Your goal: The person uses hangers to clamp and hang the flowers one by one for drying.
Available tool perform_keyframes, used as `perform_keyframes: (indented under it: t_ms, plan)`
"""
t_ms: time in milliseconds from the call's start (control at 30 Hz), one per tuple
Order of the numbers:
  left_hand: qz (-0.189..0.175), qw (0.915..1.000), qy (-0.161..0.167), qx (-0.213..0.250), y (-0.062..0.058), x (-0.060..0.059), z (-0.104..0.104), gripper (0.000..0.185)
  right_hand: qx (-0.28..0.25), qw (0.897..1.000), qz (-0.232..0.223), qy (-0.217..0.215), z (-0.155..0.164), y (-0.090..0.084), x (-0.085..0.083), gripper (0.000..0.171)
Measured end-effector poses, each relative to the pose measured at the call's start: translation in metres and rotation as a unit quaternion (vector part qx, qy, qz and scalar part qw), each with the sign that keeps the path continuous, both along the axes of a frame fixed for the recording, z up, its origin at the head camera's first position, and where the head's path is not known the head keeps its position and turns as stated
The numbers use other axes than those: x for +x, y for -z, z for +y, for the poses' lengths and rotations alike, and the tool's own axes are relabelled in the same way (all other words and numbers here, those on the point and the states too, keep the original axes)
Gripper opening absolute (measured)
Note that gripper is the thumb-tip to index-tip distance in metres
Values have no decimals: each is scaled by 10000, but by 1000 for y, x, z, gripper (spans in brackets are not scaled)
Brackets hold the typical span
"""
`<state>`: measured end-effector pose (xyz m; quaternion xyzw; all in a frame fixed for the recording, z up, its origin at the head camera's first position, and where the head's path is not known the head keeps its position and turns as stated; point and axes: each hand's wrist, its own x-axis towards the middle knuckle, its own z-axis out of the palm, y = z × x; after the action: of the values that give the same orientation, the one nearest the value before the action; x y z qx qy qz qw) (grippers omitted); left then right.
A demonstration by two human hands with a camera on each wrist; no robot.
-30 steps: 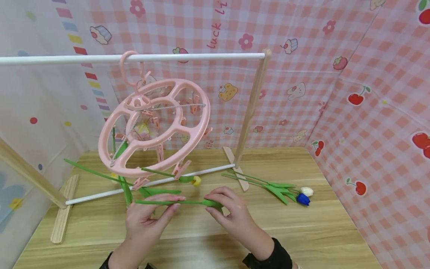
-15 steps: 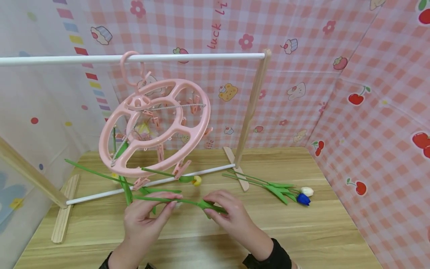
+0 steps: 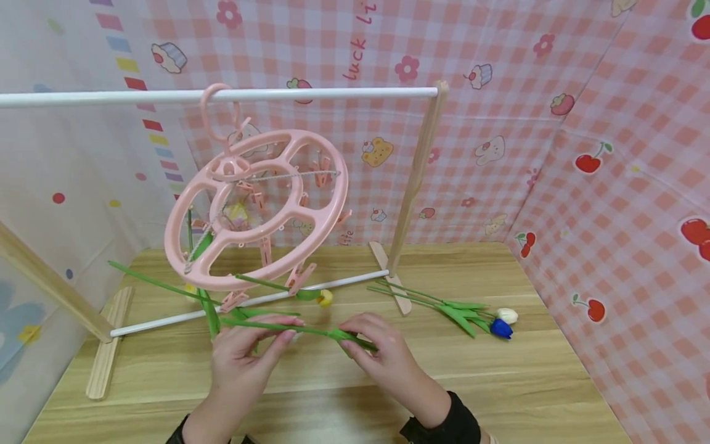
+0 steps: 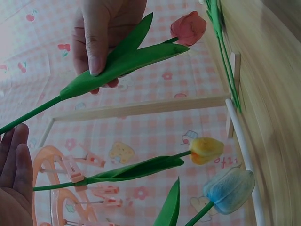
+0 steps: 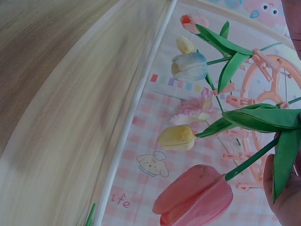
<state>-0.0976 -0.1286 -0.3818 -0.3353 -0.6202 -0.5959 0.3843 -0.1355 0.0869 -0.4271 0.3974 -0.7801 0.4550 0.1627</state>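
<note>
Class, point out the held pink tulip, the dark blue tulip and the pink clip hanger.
Held pink tulip (image 5: pixel 194 197), right wrist view: petals.
Dark blue tulip (image 3: pixel 501 328), head view: petals.
Pink clip hanger (image 3: pixel 312 215), head view: spoke.

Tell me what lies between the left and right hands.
The held tulip's green stem and leaf base span the gap from left hand to right hand, above the table; the head view shows it.

Pink tulip (image 3: pixel 310 330), near level one second ago, now slopes down from left grip (image 3: pixel 244 354) toward right grip (image 3: pixel 385 354), stem end (image 3: pixel 228 321) higher in view. Leaves (image 3: pixel 355 340), then short bunch, now show longer.
</note>
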Motion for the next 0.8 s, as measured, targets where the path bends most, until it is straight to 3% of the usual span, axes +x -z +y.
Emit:
perform_keyframes:
  t_ms: [167,400,567,800]
  plan:
    - [-49,9998,145,127,4,-1,-1,14,60,9999,-105,-28,0,0,-1,19]
    - [-103,9991,-415,11,7,1,-4,10,277,9983,-322,-404,6,-6,-9,28]
    - [-232,9981,-568,-1,9,2,-6,16,35,9974,-649,-298,10,-16,-27,32]
    - [-268,9976,-642,-40,10,2,-8,16,-604,9895,-1308,-61,1,-64,-46,41]
